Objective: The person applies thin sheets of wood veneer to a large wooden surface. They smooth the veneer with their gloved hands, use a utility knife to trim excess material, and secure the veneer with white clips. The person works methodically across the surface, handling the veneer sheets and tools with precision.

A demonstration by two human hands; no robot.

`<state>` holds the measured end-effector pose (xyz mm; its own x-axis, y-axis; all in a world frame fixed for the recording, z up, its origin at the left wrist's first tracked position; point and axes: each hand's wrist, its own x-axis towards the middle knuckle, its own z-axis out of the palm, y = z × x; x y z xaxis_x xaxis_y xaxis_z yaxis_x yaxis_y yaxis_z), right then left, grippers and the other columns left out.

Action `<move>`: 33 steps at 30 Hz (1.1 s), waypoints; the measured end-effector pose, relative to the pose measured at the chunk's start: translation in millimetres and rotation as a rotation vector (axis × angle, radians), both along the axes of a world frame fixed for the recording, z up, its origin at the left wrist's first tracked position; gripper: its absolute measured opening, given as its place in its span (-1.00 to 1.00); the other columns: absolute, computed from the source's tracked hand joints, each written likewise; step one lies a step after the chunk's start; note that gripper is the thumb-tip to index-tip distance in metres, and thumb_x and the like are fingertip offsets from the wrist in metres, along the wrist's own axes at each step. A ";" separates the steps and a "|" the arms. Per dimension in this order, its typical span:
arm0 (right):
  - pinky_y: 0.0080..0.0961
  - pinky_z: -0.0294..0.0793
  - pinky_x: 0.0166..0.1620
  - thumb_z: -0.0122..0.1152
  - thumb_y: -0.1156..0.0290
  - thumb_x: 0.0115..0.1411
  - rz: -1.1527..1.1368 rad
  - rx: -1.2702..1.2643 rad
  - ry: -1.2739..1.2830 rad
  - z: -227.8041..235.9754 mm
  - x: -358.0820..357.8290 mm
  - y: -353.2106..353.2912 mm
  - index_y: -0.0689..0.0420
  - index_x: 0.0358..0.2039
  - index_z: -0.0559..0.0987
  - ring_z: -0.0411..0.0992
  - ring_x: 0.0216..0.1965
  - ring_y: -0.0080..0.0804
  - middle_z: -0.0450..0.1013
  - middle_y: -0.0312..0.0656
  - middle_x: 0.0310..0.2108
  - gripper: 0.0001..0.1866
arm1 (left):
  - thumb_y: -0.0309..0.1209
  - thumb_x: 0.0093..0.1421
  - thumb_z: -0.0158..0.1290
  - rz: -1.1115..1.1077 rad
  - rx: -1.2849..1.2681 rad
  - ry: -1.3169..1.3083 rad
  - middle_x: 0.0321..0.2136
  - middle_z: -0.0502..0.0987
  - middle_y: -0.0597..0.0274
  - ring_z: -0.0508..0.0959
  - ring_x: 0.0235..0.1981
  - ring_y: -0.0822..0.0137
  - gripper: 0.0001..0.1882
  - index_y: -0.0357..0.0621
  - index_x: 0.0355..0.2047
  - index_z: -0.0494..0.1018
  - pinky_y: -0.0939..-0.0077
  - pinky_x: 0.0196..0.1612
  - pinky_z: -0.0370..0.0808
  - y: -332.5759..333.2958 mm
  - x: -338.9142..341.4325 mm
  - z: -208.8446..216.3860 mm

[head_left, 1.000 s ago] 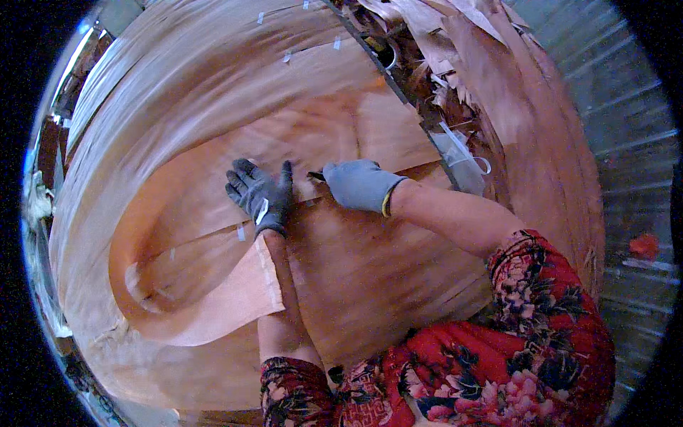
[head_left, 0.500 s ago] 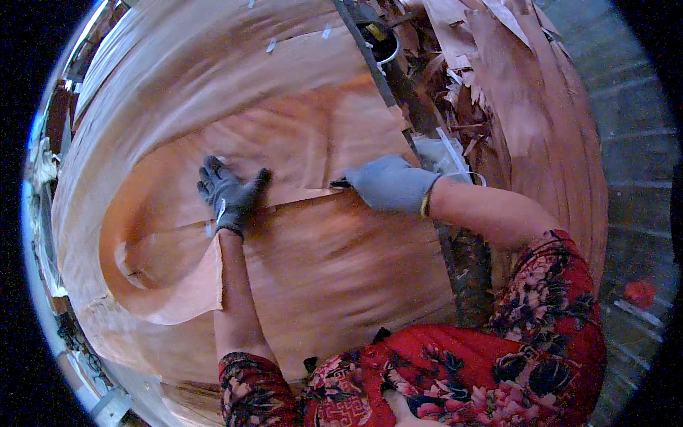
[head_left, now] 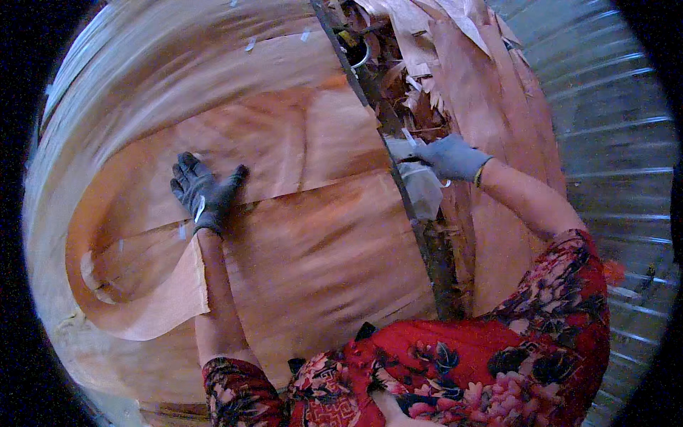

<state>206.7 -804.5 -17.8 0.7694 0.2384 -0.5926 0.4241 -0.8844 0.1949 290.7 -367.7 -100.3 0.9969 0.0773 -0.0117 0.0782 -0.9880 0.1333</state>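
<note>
A thin brown sheet (head_left: pixel 267 142) is laid across the stack of sheets (head_left: pixel 334 256), curled back near its left edge, and is touched by the left hand (head_left: pixel 203 191), spread and released. Beyond the right edge, a small dark tool (head_left: pixel 410 160) is gripped by the right hand (head_left: pixel 454 158).

From my end, I have the left hand (head_left: pixel 204 191) on the top sheet (head_left: pixel 324 146) and the right hand (head_left: pixel 453 158), a small tool (head_left: pixel 410 160) in it, beyond that sheet's right edge. More sheets (head_left: pixel 334 263) lie beneath it. Scraps (head_left: pixel 422 108), then another pile (head_left: pixel 491 107), lie to its right.
</note>
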 end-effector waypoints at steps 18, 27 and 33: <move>-0.30 0.42 -0.50 0.05 0.28 0.05 0.589 0.575 -0.348 -28.5 170.1 284.4 -0.03 -0.52 0.50 0.50 -0.47 -0.21 0.49 -0.19 -0.53 -0.89 | 0.29 -0.29 0.12 0.078 -0.076 -0.061 0.23 -0.08 -0.25 -0.14 0.29 -0.05 0.32 -0.51 0.20 -0.20 0.09 0.28 -0.29 -5.9 1.0 18.3; -0.24 0.42 -0.53 0.05 0.34 0.05 0.500 0.428 -0.249 -33.4 181.9 257.3 0.00 -0.43 0.52 0.51 -0.53 -0.20 0.50 -0.17 -0.53 -0.90 | 0.26 -0.27 0.14 0.025 -0.069 -0.028 0.25 -0.13 -0.21 -0.18 0.30 -0.03 0.33 -0.47 0.22 -0.27 0.13 0.29 -0.33 -0.7 -2.3 12.2; -0.14 0.46 -0.42 0.03 0.41 0.06 0.284 0.351 -0.163 -19.1 188.7 191.3 0.05 -0.31 0.47 0.52 -0.41 -0.07 0.50 -0.08 -0.41 -0.84 | 0.24 -0.26 0.14 0.009 -0.044 -0.039 0.25 -0.13 -0.20 -0.18 0.30 -0.03 0.31 -0.46 0.22 -0.24 0.13 0.28 -0.33 -0.1 -0.6 7.7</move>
